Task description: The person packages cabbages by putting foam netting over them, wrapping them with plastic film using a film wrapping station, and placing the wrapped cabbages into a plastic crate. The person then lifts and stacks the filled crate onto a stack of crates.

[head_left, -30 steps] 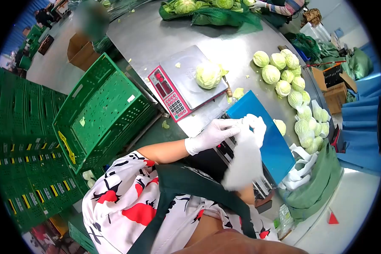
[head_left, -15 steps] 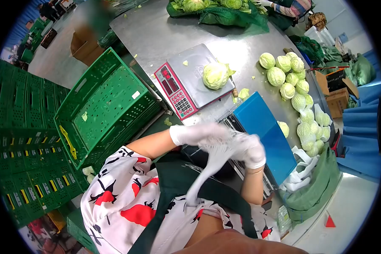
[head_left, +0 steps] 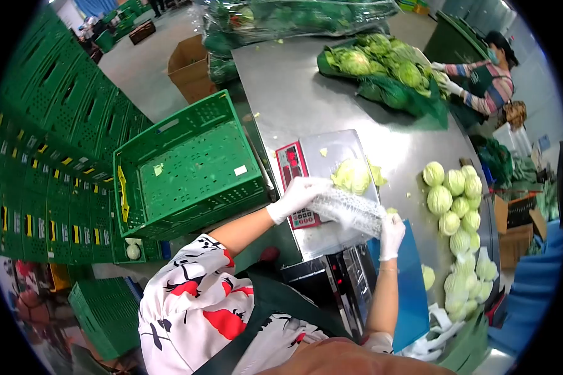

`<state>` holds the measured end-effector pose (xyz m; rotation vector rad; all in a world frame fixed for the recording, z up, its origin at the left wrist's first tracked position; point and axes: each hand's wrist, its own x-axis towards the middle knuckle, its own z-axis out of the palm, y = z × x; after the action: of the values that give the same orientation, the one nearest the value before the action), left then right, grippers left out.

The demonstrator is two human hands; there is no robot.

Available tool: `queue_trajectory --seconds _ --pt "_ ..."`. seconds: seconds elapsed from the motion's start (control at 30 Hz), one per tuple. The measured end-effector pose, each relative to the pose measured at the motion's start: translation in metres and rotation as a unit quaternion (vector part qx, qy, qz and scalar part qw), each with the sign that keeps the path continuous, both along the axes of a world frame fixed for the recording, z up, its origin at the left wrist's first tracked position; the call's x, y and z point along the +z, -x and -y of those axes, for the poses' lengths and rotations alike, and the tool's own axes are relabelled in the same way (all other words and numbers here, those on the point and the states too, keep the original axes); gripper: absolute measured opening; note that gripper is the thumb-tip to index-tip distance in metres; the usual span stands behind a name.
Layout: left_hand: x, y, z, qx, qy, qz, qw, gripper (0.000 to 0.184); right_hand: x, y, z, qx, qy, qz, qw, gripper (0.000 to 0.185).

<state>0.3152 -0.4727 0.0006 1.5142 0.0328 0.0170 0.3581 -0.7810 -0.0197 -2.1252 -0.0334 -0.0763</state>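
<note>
A white mesh sleeve (head_left: 349, 211) is stretched between my two gloved hands, above the front of the scale. My left hand (head_left: 299, 194) pinches one end of it beside the keypad. At its other end, my right hand (head_left: 391, 235) grips the mesh close to the blue panel (head_left: 413, 284). Just beyond the sleeve, a pale green cabbage (head_left: 351, 175) rests on the steel plate of the red-edged weighing scale (head_left: 326, 142). The sleeve covers part of the scale's near side.
Left of the table (head_left: 266, 81) stands a green crate (head_left: 194, 156) with leaf scraps. Cabbages (head_left: 440, 200) line the right side, several in white netting. A black machine (head_left: 331, 281) sits in front. Across the table, a co-worker (head_left: 485, 81) touches a green net bag of cabbages (head_left: 388, 65).
The bunched, dangling mesh is now pulled out lengthwise between my hands. Both hands have moved forward, toward the cabbage on the scale. My view has shifted, showing more of the table's far end.
</note>
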Motion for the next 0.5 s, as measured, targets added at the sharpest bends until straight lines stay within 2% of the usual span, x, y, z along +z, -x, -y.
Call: queue_trajectory --seconds 0.07,0.1,0.13,0.17,0.27,0.3,0.33,0.4,0.43,0.47,0.5 --pt "0.010 -0.028 0.005 0.133 -0.171 0.030 0.976 0.037 0.006 -0.035 -0.028 -0.077 0.047 0.021 0.996 0.025" --pt "-0.011 -0.050 0.008 0.151 -0.183 0.016 0.971 0.041 -0.018 -0.060 -0.029 -0.063 0.034 0.011 0.997 0.025" --pt "-0.043 -0.075 0.009 0.169 -0.196 0.002 0.966 0.044 -0.065 -0.096 -0.024 -0.050 0.020 0.000 0.999 0.026" --pt "-0.060 -0.091 0.007 0.119 -0.227 -0.007 0.967 0.042 -0.096 -0.120 -0.024 -0.038 0.007 -0.012 0.999 0.026" --pt "-0.108 -0.130 0.021 0.084 -0.161 -0.063 0.981 0.039 -0.116 -0.134 -0.064 -0.086 -0.067 -0.032 0.994 0.029" --pt "-0.095 -0.129 0.023 0.116 -0.185 -0.135 0.967 0.035 -0.105 -0.126 -0.064 -0.027 0.060 -0.031 0.997 0.031" --pt "-0.091 -0.125 0.024 0.133 -0.061 -0.152 0.977 0.035 -0.097 -0.117 -0.063 0.029 0.182 -0.013 0.983 0.033" --pt "-0.094 -0.112 0.031 0.160 0.187 -0.175 0.953 0.034 -0.069 -0.090 -0.076 0.024 0.136 0.027 0.990 0.037" --pt "-0.113 -0.107 0.032 0.127 0.222 -0.176 0.950 0.032 -0.041 -0.071 -0.083 0.017 0.085 0.020 0.996 0.038" --pt "-0.108 -0.093 0.032 0.070 0.256 -0.178 0.948 0.031 -0.013 -0.052 -0.090 0.009 0.034 0.014 0.999 0.041" --pt "-0.093 -0.072 0.028 -0.023 0.285 -0.173 0.942 0.031 0.026 -0.030 -0.097 0.010 0.035 -0.006 0.999 0.041"
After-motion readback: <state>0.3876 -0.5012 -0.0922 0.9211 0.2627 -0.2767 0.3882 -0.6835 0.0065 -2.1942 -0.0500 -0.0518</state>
